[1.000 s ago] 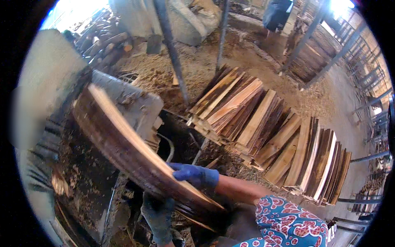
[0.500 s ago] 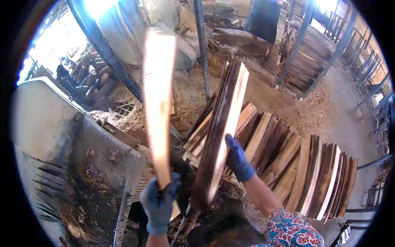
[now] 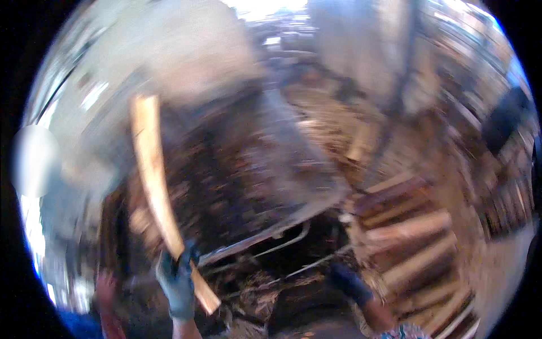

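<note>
My left hand (image 3: 178,288), in a grey glove, is closed round the lower part of a long, slightly curved pale wooden slat (image 3: 151,161). The slat stands tilted, its upper end leaning left in front of a dark, debris-covered metal machine bed (image 3: 226,169). Its lower tip sticks out below my fingers. Down at the right, my right hand (image 3: 349,285), in a dark blue glove, is low beside the row of split boards (image 3: 415,234). Motion smears its fingers, and no board shows in it.
A bent metal rail (image 3: 276,234) runs along the machine bed's near edge. Another person's hand (image 3: 106,288) and blue clothing show at the lower left. A dark post (image 3: 403,73) rises behind the boards. Wood chips (image 3: 333,121) cover the ground beyond.
The view has swung left toward the machine bed. My left hand still holds the slat, moved leftward. The dark-edged board has left my right hand, which is now lower.
</note>
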`<state>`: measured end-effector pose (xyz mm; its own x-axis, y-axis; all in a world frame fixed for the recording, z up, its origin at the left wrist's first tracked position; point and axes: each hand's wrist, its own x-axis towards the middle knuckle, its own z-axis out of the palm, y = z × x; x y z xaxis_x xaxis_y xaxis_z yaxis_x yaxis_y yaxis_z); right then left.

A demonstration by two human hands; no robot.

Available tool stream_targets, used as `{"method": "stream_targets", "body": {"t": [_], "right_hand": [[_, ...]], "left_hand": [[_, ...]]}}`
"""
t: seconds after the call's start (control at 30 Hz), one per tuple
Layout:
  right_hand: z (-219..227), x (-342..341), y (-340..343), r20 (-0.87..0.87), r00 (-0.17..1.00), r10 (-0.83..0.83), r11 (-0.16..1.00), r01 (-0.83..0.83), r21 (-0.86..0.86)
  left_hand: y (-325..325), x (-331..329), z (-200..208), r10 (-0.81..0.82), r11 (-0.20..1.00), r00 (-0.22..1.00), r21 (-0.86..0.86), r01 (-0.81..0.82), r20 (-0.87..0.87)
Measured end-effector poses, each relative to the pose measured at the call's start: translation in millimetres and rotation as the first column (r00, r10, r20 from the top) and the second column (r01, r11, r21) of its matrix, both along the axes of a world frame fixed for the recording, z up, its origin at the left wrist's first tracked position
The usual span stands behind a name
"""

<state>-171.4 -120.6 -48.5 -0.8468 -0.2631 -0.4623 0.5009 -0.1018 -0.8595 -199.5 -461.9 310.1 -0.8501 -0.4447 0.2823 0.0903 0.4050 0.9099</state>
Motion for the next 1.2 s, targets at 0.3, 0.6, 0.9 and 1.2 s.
{"method": "stream_targets", "body": {"t": [0.3,0.6,0.9,1.2], "right_hand": [[74,25,-127,0.146,0.939,0.312,0.949,-0.301,-0.094],[168,23,-225,0.05,0.89,0.453,0.793,-0.377,-0.479],[182,41,-292,-0.061,0.82,0.569,0.734,-0.54,-0.412],[215,39,-293,-0.027,0.854,0.519,0.804,-0.499,-0.324]], "left_hand": [[-314,-7,44,0.416,0.756,0.893,-0.481,-0.444,-0.17],[-294,-95,-31,0.023,0.866,1.0,-0.5,-0.021,-0.003],[-304,-71,-37,-0.118,0.97,0.993,0.219,0.109,0.029],[-301,-76,-46,-0.048,0.987,0.981,-0.144,0.076,0.187]]}}
